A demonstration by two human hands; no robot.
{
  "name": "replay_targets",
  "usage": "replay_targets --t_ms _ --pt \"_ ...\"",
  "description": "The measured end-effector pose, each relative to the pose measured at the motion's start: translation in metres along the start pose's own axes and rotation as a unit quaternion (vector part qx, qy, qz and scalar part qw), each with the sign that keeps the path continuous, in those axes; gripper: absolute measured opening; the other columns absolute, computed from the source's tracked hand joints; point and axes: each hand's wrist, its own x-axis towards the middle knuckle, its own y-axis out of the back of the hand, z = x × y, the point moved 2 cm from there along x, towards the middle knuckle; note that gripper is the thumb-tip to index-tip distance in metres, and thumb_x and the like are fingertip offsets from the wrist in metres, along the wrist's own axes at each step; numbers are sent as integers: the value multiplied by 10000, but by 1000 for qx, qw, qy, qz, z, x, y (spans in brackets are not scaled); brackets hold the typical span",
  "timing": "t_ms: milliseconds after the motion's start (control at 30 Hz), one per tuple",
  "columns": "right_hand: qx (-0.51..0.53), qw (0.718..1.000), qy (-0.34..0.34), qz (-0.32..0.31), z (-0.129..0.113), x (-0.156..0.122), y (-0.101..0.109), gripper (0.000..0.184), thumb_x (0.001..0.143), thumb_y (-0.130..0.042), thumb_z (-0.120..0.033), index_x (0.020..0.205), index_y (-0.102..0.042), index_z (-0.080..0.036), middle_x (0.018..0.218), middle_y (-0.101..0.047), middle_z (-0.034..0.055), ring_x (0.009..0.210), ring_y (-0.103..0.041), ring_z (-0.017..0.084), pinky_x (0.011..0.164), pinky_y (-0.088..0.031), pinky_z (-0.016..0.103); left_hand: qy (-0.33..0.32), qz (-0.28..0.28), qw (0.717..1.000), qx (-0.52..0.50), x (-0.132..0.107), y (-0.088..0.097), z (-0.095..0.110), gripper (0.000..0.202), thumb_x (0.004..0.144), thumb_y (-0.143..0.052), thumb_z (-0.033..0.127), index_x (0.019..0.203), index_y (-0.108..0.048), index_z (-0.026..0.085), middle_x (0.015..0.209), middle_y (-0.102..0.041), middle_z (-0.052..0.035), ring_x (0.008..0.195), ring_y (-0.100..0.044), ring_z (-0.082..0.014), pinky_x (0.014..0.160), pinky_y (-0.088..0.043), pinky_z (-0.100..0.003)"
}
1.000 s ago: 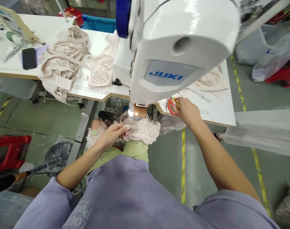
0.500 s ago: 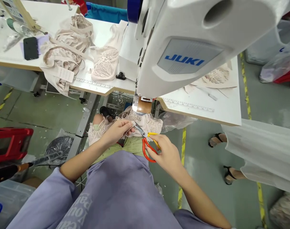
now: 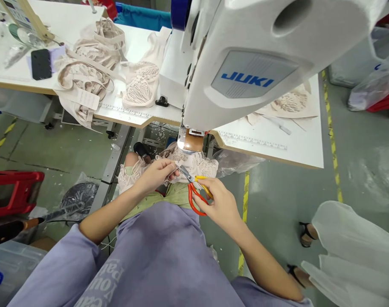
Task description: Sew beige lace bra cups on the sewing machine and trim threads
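Observation:
My right hand (image 3: 218, 200) holds a pair of scissors (image 3: 192, 180) with one red and one yellow handle loop. Their blades point up and left, and the tips touch or nearly touch the fingertips of my left hand (image 3: 159, 174). That hand is closed in a pinch on a small pale edge of fabric at the blade tips. Across my lap, below the sewing machine's end, lies a beige lace garment (image 3: 207, 164). The part of it inside my left fingers is mostly hidden.
Above my hands looms a white sewing machine (image 3: 245, 76) on a white table (image 3: 261, 147). Beige lace pieces (image 3: 85, 81) lie heaped on its left, near a black phone (image 3: 41, 65). A red stool (image 3: 15, 192) stands left. A person in a white skirt (image 3: 351, 256) is at right.
The scissors and my right hand have shifted slightly up and left, bringing the blades closer to my left fingers. The person in the white skirt has moved toward the lower right.

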Motion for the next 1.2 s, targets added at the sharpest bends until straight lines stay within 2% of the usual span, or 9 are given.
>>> replay_targets --t_ms 133,200,300,400,533,667,833,1033,1200 --pt "10 1000 18 -22 1 5 -1 273 931 -600 -332 1177 -636 -221 1173 -707 83 746 -657 168 661 -545 310 -11 7 1000 10 1 1 -1 272 893 -549 356 723 -614 154 724 -616 -16 596 -473 -91 536 -324 -218" --pt "24 999 16 -34 4 2 1 263 945 -588 -333 1183 -641 -235 1121 -719 72 806 -673 184 693 -547 310 -2 7 1000 -4 2 3 -5 222 864 -555 309 716 -613 155 751 -628 -21 604 -475 -90 547 -333 -218" --pt "56 998 -21 -31 11 -6 2 259 934 -600 -340 1169 -653 -245 1003 -709 52 714 -646 161 617 -519 284 17 -4 999 -46 4 6 -11 204 835 -555 285 687 -609 156 694 -583 -7 561 -420 -80 519 -298 -218" --pt "99 993 -61 -7 14 -15 0 269 858 -646 -306 1119 -639 -238 925 -664 26 597 -571 125 532 -476 258 32 -3 994 -102 5 7 -13 276 825 -627 399 695 -620 155 610 -495 25 508 -352 -69 479 -238 -219" --pt "132 990 -47 7 9 -16 -6 390 751 -670 -264 1127 -575 -226 946 -634 20 593 -540 112 586 -500 272 18 8 991 -129 6 8 -11 417 724 -771 536 690 -624 148 571 -466 50 487 -336 -47 473 -243 -201" --pt "141 989 -47 0 2 -9 -12 404 739 -651 -269 1132 -569 -224 920 -628 19 600 -537 120 599 -494 282 -21 18 997 -76 5 8 -10 447 790 -730 570 684 -605 154 590 -533 31 509 -407 -59 493 -308 -199" --pt "147 987 -59 -10 -2 3 -15 395 762 -659 -300 1147 -610 -225 947 -652 31 615 -544 128 622 -492 293 -61 23 998 16 3 8 -10 385 886 -637 507 726 -612 158 661 -615 8 561 -503 -86 557 -398 -212" --pt "168 981 -94 -34 -4 9 -10 310 824 -666 -334 1122 -678 -247 932 -676 23 640 -557 133 621 -483 281 -82 49 991 98 1 10 -5 338 945 -545 418 729 -612 165 684 -627 0 588 -527 -105 584 -417 -220" --pt "188 974 -117 -39 -1 4 -9 317 865 -655 -346 1163 -697 -248 944 -683 31 647 -575 130 592 -475 268 -89 61 985 138 -2 9 -1 377 957 -531 453 715 -597 170 679 -618 0 607 -526 -113 588 -400 -224"
